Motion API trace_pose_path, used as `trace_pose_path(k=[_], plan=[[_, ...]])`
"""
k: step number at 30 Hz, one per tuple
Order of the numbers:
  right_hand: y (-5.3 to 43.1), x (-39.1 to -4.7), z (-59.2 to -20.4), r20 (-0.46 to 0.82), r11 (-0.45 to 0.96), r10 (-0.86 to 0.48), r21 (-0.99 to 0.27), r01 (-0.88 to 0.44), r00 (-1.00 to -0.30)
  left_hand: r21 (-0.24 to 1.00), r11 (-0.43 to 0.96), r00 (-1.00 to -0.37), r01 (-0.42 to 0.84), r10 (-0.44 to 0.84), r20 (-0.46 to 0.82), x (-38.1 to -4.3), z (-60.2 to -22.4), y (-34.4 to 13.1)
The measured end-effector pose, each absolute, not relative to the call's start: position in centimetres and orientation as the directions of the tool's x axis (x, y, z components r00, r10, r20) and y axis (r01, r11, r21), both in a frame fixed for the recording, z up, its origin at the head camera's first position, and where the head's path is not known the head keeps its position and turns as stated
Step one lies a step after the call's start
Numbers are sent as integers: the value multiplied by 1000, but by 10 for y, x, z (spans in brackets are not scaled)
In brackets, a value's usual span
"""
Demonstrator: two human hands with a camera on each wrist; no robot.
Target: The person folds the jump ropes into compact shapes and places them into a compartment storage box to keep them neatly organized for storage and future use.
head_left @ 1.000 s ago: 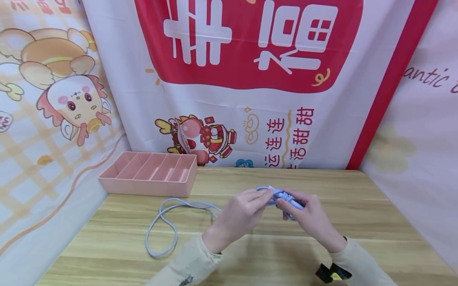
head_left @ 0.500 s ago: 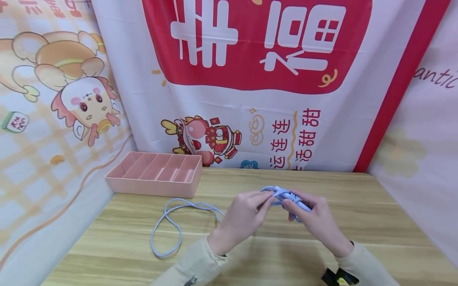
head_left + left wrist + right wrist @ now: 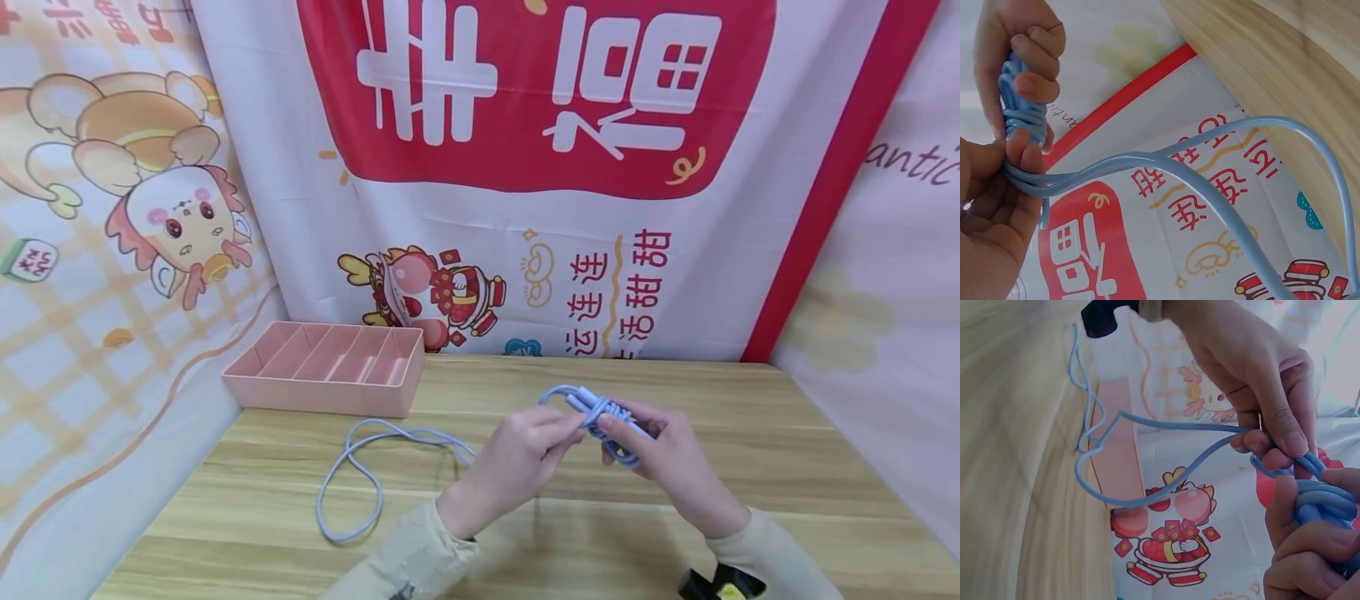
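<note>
Two hands are both on the blue cord (image 3: 628,458), held up off the table, right of centre. Our left hand (image 3: 517,458) pinches strands between thumb and fingertips; our right hand (image 3: 667,442) has its fingers curled round the wound bundle, thumb on top. Hands sit close together, bundle between them.

Main risk, we think: if the right-hand grip loosens, the wraps round the bundle's middle could slide or spring open, since they look held by finger pressure plus cord tension. Too hard a pull from the left could drag a wrap off the end. We see a small loop standing out at the bundle's far left; it could snag a finger.

Further out, a doubled run leaves the left hand and drops left to a loose loop (image 3: 319,500) lying on the table (image 3: 247,492). It crosses itself there, so a quick tug might knot it. The pink box (image 3: 322,396) stands far left, just beyond that loop; cord pulled that way could catch its corner. Contact between them: can't tell.
</note>
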State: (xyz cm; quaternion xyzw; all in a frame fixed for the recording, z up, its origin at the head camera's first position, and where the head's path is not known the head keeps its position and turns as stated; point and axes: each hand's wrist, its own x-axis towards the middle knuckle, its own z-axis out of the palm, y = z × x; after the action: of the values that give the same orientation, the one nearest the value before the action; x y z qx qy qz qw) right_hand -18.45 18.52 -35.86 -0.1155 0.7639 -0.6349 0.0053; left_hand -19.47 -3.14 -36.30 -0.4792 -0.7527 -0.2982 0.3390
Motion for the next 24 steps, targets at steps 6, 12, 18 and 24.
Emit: trace_pose_path(k=[6,12,18,24], plan=[[192,-184,-354,33,136,-258,-988,-71,-965,24,325,-212,945,557,803,-196,-365,-31],[199,-188,-348,-6,137,-369,-989,-48,-929,-28,277,-145,960,583,799,-196,-363,-31],[201,-190,-345,21,115,-422,-990,-76,-907,-23,259,-139,966,590,795,-195,-361,-31],[202,-189,-346,21,122,-403,-990,-77,-915,-90,284,-111,955,618,778,-195,-361,-27]])
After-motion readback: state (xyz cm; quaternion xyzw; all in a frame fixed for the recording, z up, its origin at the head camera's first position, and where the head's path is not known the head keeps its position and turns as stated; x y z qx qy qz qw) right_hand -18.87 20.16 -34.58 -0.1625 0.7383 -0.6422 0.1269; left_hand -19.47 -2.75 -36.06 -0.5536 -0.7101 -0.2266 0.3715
